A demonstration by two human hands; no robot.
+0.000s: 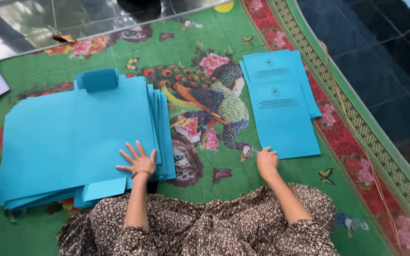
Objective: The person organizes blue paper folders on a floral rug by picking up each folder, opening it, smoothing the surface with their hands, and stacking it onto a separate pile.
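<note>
While the person sits on the green floral mat with a peacock pattern (pixel 200 42), both hands rest low in the view, just beyond the lap of a dark flower-printed dress (pixel 214 223). The left hand (pixel 137 161), a thin bracelet at its wrist, lies flat with fingers spread on the near right corner of a large stack of unfolded bright blue paper sheets (pixel 77 137), which extends to the left of and beyond that hand. The right hand (pixel 266 161) has its fingers drawn together at the near left corner of a smaller pile of folded blue paper envelopes with dark printed marks (pixel 283 104); whether it pinches the corner cannot be told. That pile runs away beyond the right hand. Between the hands lies bare mat. Beyond the left hand, a small folded blue piece (pixel 98 79) sits on the stack's far edge.
</note>
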